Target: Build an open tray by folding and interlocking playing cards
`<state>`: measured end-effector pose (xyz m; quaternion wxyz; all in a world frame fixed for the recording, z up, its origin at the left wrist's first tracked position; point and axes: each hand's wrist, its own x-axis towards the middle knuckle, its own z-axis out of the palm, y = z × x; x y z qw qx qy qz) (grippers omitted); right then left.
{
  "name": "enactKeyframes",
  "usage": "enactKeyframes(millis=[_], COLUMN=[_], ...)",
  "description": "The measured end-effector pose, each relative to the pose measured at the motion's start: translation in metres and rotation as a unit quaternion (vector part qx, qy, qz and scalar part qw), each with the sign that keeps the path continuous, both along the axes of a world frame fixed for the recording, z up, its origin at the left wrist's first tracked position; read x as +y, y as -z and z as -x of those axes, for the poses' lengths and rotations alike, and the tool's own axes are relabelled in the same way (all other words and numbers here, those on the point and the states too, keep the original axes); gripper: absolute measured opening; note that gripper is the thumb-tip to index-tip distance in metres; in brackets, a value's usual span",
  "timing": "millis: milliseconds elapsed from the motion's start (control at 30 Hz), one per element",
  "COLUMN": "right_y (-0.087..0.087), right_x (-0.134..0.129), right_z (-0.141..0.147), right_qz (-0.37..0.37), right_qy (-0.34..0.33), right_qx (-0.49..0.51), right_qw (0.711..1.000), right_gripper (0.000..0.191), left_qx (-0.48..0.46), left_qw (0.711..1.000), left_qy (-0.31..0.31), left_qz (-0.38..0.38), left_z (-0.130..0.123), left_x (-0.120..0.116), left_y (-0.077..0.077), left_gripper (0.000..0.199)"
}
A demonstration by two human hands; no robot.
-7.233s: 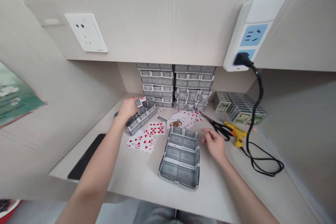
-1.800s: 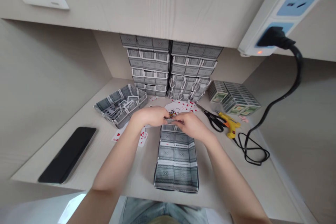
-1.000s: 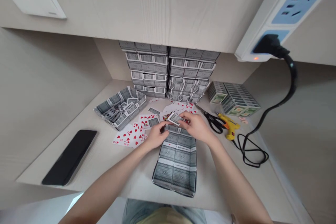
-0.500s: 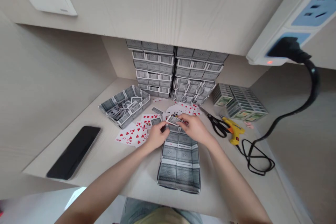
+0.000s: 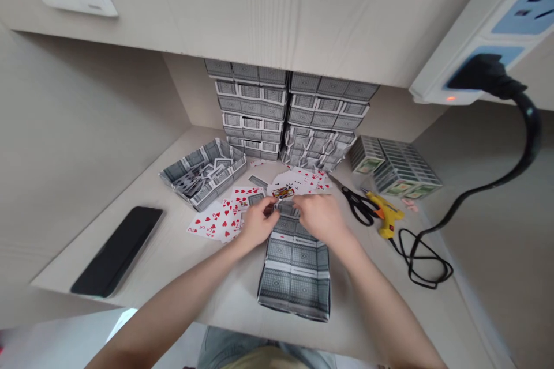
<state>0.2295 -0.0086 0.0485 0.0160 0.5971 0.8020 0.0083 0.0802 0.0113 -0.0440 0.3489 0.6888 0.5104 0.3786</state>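
Before me stands a long open box (image 5: 292,285) built from grey-backed playing cards, its far end between my hands. My left hand (image 5: 259,220) is closed at the far left corner, thumb and forefinger pinched together. Opposite it, my right hand (image 5: 324,218) is closed with its fingers curled over the far right corner. A playing card (image 5: 286,202) shows nearly edge-on between the fingertips, and the fingers partly hide it. Just beyond lie fanned loose playing cards (image 5: 303,180), and face-up heart cards (image 5: 214,222) are spread left of my left hand.
A second card-built box (image 5: 205,179) with folded cards inside stands at left, near a black phone (image 5: 119,251). Stacked card boxes (image 5: 255,106) fill the back. Black scissors (image 5: 361,206), a yellow glue gun (image 5: 386,216) with its cord, and packaged decks (image 5: 404,167) lie at right.
The card between my hands has tipped from showing its patterned back to nearly edge-on at the box's far end. My right hand has turned over and lowered slightly; my left has barely moved.
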Motion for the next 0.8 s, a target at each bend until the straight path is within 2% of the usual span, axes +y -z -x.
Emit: enactKeyframes(millis=[167, 333, 467, 600, 800], right_y=[-0.005, -0.004, 0.000, 0.003, 0.002], right_x=[-0.003, -0.002, 0.000, 0.001, 0.000], right_z=[0.007, 0.009, 0.009, 0.011, 0.015], right_qz=[0.019, 0.031, 0.003, 0.001, 0.002], right_qy=[0.007, 0.014, -0.031, -0.067, -0.029], right_qx=[-0.037, -0.028, 0.028, 0.046, 0.020], right_qw=[0.999, 0.999, 0.999, 0.997, 0.999], right_gripper=[0.020, 0.020, 0.027, 0.026, 0.024], left_qx=[-0.018, -0.041, -0.026, -0.027, -0.017], left_qw=[1.000, 0.999, 0.999, 0.999, 0.999], left_qy=[-0.005, -0.016, -0.026, -0.019, -0.019], left_qz=[-0.005, -0.008, -0.023, -0.022, -0.022], left_z=[-0.003, -0.002, -0.001, -0.001, -0.001], left_x=[-0.005, -0.005, -0.002, 0.000, 0.000], left_y=[-0.005, -0.002, -0.001, 0.000, 0.000], left_gripper=[0.021, 0.013, 0.011, 0.010, 0.011])
